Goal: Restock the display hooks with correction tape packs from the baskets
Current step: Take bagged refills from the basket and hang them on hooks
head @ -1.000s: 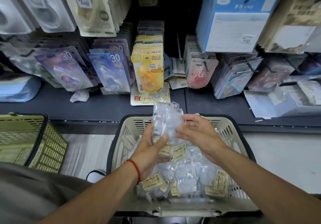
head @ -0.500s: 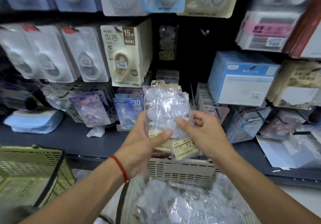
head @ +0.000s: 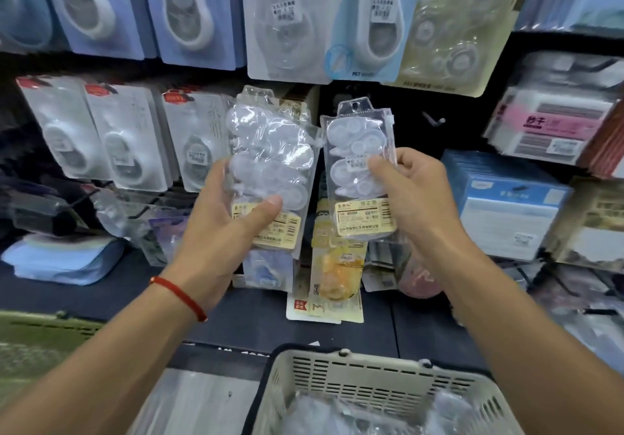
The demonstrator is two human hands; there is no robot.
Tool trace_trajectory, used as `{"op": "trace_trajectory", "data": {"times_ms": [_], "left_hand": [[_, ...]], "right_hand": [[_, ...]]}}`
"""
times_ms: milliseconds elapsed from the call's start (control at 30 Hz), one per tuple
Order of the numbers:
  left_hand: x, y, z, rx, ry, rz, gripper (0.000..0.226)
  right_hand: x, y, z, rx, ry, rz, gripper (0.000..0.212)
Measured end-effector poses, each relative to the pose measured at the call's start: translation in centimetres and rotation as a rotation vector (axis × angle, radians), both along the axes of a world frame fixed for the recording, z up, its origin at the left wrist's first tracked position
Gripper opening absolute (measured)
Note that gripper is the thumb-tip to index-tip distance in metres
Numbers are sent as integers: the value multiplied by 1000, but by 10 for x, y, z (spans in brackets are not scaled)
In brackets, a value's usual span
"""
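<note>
Left hand (head: 233,228) holds a stack of clear correction tape packs (head: 270,164) upright in front of the display. Its grip is curled round the stack: thumb pressed on the yellow label at the stack's lower front, fingers wrapped behind the left edge. How many packs are in the stack, cannot tell. A red string bracelet (head: 180,294) sits on the left wrist.

Right hand (head: 413,198) pinches a single correction tape pack (head: 359,167), just right of the stack and apart from it by a narrow gap. Thumb lies on the front of the pack at mid height, the other fingers go behind its right edge. The pack stands upright, hang-hole tab on top, yellow label at the bottom.

An empty display hook (head: 434,120) sticks out of the dark back panel, up and to the right of the single pack, not touching it.

Beige basket (head: 371,380) sits below both hands, well under the stack, with more clear packs (head: 337,414) lying inside, blurred. A green basket (head: 40,336) is at far left, lower than the stack. Hanging carded tape dispensers (head: 128,144) fill the display to the left of the stack and above it. Blue boxes (head: 503,205) sit to the right of the single pack.
</note>
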State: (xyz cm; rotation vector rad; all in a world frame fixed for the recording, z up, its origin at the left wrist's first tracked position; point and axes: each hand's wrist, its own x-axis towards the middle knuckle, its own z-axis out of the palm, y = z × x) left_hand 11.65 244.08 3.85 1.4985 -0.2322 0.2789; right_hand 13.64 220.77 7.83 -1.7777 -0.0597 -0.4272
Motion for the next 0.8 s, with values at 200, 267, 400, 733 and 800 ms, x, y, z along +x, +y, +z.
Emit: {"op": "trace_trajectory", "data": {"times_ms": [200,267,400,733,800], "left_hand": [[-5,4,5,-31,-37,55,52],[-5,5,7,-59,-43,55,56],[-6,5,7,-116,-24,45,76],[-5,-11,-1,-177,44,-35,59],[-6,-16,-4,-199,69,-103,61]], "right_hand": [[-7,3,-3,50,-3,18,48],[-8,4,-3,76,-13,14,47],[-2,3,-4,103,-25,6,49],[8,-4,-13,-282,20,-140,46],[-5,5,-15,-186,18,53,41]]}}
